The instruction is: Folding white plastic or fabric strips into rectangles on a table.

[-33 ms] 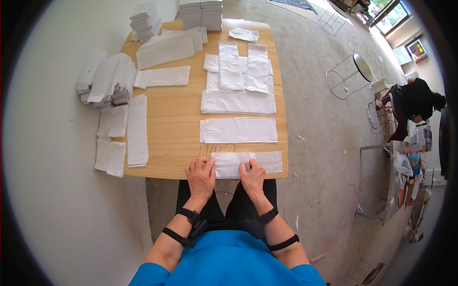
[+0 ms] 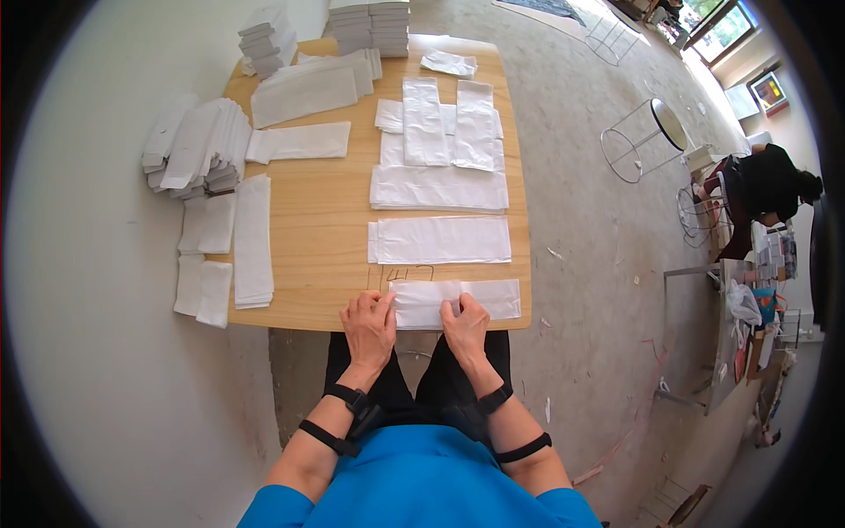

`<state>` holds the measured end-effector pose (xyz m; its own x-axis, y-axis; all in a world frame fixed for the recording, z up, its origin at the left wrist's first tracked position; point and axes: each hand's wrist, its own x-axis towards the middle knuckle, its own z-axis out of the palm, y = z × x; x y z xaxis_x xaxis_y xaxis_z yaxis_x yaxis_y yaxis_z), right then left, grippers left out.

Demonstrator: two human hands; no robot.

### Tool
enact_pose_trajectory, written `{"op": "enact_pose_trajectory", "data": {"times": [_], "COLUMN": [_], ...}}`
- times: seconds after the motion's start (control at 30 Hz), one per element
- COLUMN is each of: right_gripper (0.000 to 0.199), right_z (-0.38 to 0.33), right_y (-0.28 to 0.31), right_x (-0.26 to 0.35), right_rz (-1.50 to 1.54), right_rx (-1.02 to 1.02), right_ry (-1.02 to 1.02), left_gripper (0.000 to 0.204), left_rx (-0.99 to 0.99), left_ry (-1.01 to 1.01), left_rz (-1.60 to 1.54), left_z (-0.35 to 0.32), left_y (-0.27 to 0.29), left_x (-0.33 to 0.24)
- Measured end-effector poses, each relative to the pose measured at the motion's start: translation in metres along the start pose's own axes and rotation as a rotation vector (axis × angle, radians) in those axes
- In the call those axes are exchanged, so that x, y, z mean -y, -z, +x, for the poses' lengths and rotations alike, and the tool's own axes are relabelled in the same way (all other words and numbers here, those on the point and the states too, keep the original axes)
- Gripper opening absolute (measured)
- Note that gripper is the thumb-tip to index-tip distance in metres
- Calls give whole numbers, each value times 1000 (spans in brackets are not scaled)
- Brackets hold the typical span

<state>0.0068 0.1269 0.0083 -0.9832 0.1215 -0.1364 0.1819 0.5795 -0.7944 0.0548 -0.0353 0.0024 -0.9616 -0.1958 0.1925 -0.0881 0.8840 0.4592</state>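
A long white folded sheet [image 2: 493, 299] lies crosswise at the near edge of the table; whether it is paper or thin plastic I cannot tell. At its left end, my left hand [image 2: 368, 327] has the thumb and bent fingers closed on the sheet's edge. My right hand [image 2: 466, 327] is curled, pinching the same sheet near its middle, where a fold or overlap shows. Just beyond lies a pair of overlapping white folded sheets [image 2: 440, 240]. Farther back is a bigger pile of white sheets [image 2: 440, 187], with two narrow strips [image 2: 475, 125] laid lengthwise over it.
Stacks of white folded pieces [image 2: 216, 145] line the wooden table's [image 2: 317, 229] left side, beside the wall. Taller stacks [image 2: 370, 26] stand at the back. On the right are a round stool [image 2: 667, 123], a seated person [image 2: 766, 185] and a cluttered side table [image 2: 726, 334].
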Motion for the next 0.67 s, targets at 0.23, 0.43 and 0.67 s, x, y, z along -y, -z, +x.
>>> {"op": "enact_pose_trajectory", "data": {"times": [0.23,0.43,0.67], "right_gripper": [26,24,16], "right_z": [0,1,3], "right_y": [0,0,29], "right_x": [1,-4,-17], "right_rz": [4,-9,177], "right_rx": [14,6,-23], "right_ry": [-23,-13,-175], "left_gripper": [32,32,33], "left_rx": [4,41,72], "left_ry": [-47,-4,4], "left_rz": [-36,-45,-22], "left_z": [0,-1,1], "left_y": [0,-2,0], "left_x": [-1,1,5]}}
